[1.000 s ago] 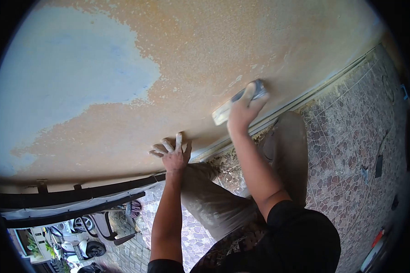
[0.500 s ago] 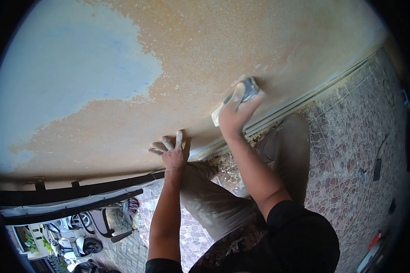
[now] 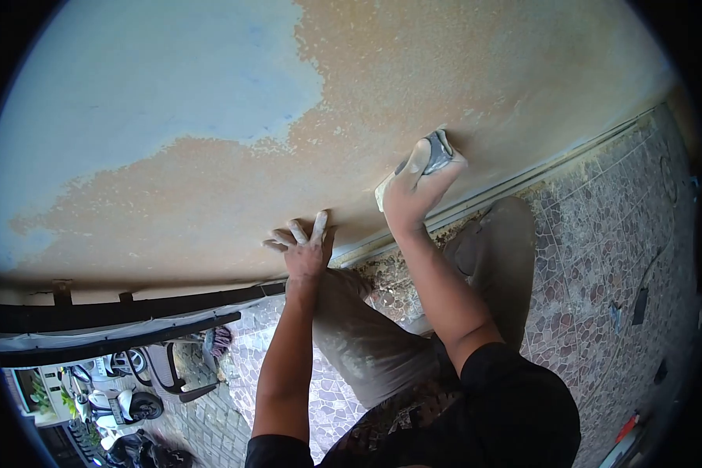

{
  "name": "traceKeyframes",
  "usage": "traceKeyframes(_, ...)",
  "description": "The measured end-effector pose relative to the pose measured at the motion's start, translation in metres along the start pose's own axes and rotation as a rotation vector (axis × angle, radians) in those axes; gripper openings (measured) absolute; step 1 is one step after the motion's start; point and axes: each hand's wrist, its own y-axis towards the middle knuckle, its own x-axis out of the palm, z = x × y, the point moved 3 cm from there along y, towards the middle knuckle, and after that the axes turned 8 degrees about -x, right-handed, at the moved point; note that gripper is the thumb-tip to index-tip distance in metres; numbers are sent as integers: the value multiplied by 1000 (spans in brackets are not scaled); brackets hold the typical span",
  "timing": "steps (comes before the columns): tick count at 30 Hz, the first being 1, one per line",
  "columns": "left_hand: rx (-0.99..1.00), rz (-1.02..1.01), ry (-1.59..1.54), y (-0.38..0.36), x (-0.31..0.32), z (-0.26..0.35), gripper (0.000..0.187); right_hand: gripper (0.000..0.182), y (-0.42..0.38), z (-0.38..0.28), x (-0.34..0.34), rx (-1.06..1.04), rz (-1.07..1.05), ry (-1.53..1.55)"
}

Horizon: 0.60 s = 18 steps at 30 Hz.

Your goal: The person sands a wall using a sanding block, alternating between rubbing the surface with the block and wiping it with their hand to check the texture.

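Right hand (image 3: 413, 195): clenched on a sanding block (image 3: 425, 160), pressed flat to the orange-brown wall (image 3: 460, 78) just above the floor edge | Left hand (image 3: 304, 249): released, fingers spread, palm laid against the wall lower down | Below: patterned tile floor (image 3: 600, 234), bent knees.

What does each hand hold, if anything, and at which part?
The right hand grips a sanding block from its back, pressing it against the wall. The left hand holds nothing; it lies flat on the wall.
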Motion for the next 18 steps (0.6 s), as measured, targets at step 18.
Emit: traceKeyframes(18,-94,-342,-76,0,0,1,56,43,-70,12,4,-571,-192,-95)
